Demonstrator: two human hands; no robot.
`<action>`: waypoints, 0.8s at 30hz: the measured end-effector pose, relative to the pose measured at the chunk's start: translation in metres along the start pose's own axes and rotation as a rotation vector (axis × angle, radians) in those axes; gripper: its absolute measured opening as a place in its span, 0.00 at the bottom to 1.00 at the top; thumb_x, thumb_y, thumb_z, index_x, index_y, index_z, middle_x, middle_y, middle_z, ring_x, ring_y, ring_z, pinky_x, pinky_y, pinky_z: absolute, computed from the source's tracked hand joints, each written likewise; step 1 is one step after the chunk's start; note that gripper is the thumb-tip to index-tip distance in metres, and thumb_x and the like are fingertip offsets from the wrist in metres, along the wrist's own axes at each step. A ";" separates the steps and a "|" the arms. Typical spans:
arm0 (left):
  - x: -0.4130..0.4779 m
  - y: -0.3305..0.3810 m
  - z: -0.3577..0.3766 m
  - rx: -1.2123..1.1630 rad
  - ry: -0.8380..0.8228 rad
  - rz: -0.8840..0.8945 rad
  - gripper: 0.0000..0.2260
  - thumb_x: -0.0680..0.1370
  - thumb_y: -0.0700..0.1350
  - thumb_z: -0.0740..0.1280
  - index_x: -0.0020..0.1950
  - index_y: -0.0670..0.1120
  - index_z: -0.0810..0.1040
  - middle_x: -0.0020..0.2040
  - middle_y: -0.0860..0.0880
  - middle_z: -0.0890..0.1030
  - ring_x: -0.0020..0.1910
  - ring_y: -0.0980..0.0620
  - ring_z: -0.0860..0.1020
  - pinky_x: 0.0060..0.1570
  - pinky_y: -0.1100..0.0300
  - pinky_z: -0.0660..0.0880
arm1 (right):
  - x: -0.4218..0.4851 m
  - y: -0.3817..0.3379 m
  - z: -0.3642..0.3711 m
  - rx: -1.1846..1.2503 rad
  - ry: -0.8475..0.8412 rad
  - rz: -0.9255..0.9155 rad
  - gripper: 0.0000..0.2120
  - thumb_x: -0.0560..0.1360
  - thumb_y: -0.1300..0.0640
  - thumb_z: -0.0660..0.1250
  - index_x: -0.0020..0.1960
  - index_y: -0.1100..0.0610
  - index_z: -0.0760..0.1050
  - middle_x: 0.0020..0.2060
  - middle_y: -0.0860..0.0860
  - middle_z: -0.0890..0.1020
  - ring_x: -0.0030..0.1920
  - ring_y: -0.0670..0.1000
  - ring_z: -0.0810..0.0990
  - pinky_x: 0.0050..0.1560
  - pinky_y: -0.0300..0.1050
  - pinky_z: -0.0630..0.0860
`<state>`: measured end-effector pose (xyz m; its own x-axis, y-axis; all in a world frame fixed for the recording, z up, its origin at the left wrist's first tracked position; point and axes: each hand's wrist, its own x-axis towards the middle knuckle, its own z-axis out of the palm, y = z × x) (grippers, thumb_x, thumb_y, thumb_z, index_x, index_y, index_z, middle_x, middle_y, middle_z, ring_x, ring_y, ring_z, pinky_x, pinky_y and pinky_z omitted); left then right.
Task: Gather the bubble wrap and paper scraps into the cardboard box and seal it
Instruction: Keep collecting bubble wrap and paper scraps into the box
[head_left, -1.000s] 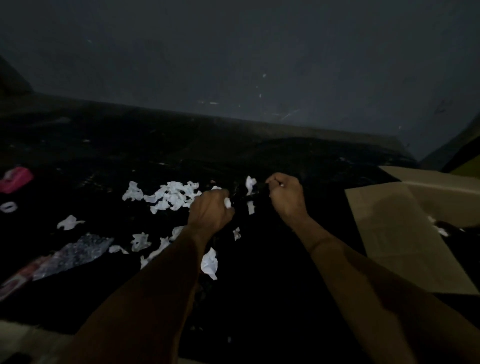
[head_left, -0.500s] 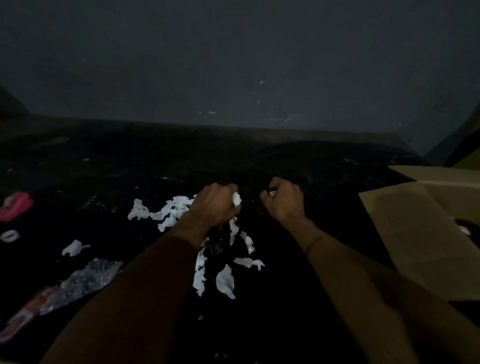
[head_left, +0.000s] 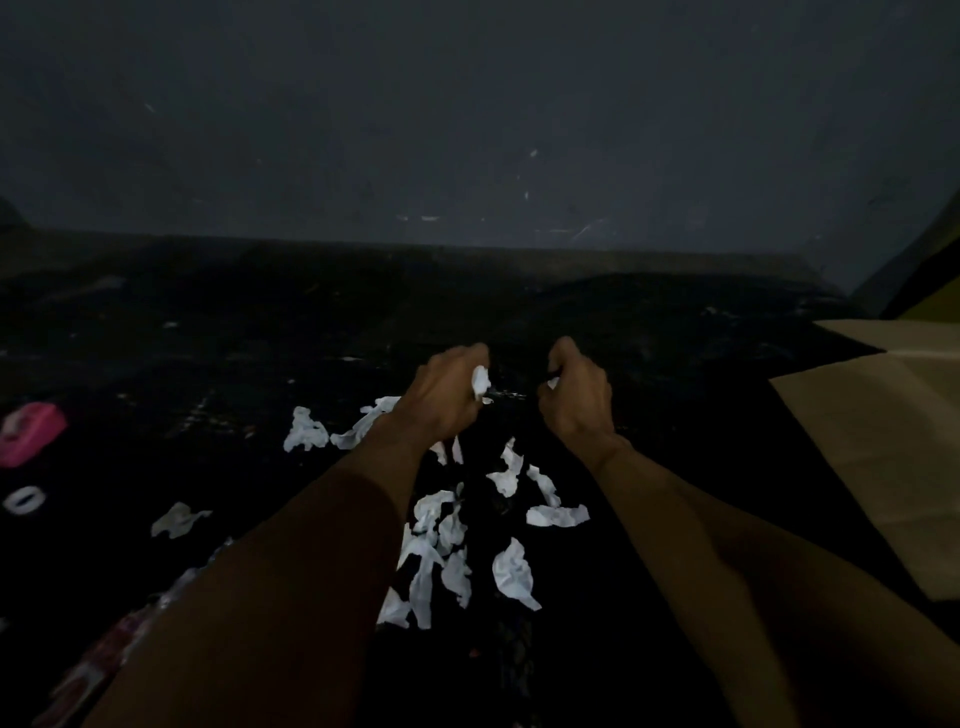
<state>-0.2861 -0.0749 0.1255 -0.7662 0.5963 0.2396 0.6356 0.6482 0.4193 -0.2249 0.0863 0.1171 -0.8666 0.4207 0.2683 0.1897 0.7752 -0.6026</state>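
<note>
**Both hands closed over scraps above a dark surface**

A dim scene is shown from above. The left hand (head_left: 447, 392) is curled into a fist at the centre, and a crumpled white paper wad (head_left: 480, 382) is seen pinched inside its grip, protruding on the thumb side. The right hand (head_left: 576, 397) is held just beside it, also closed; a small white fragment (head_left: 553, 383) is visible at its fingertips, so the grip is narrow and closed on that piece. The two fists are set near each other but apart, and a thin dark strand appears to run between them, though what it is cannot be told.

Below and between the forearms, torn white paper scraps (head_left: 514, 571) are scattered over the black surface (head_left: 208, 353), with a further cluster to the left of the left wrist. A single scrap (head_left: 176, 518) lies well apart on the left. A crinkled sheet of clear bubble wrap (head_left: 171, 592) is partly hidden behind the left forearm at the near left. The brown cardboard box (head_left: 878, 441) is placed at the right edge, its flaps spread open. At the far left a pink object (head_left: 31, 431) and a small white ring (head_left: 23, 500) are seen. A grey wall (head_left: 467, 130) fills the background.
</note>
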 end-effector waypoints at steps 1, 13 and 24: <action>0.002 -0.001 0.000 -0.020 -0.001 -0.042 0.08 0.74 0.38 0.64 0.50 0.49 0.71 0.45 0.46 0.78 0.45 0.43 0.77 0.45 0.52 0.75 | -0.002 -0.002 0.001 0.025 -0.007 -0.008 0.12 0.71 0.67 0.66 0.47 0.55 0.67 0.43 0.54 0.78 0.45 0.56 0.78 0.45 0.50 0.75; 0.006 -0.002 0.016 0.065 -0.080 -0.190 0.08 0.77 0.45 0.68 0.55 0.46 0.77 0.53 0.43 0.81 0.55 0.42 0.77 0.49 0.55 0.71 | -0.019 0.004 0.000 0.021 -0.132 0.087 0.10 0.79 0.59 0.64 0.59 0.52 0.75 0.52 0.53 0.81 0.47 0.50 0.78 0.48 0.45 0.75; 0.037 0.101 0.030 -0.209 -0.010 0.156 0.18 0.71 0.57 0.69 0.57 0.54 0.72 0.51 0.47 0.81 0.49 0.45 0.79 0.50 0.55 0.75 | -0.027 0.071 -0.103 -0.025 0.192 0.176 0.13 0.74 0.42 0.67 0.47 0.51 0.78 0.42 0.51 0.83 0.47 0.52 0.81 0.45 0.41 0.72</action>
<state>-0.2479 0.0272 0.1501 -0.6589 0.6865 0.3075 0.7118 0.4366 0.5503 -0.1406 0.1792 0.1446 -0.7166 0.6297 0.3000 0.3430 0.6926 -0.6345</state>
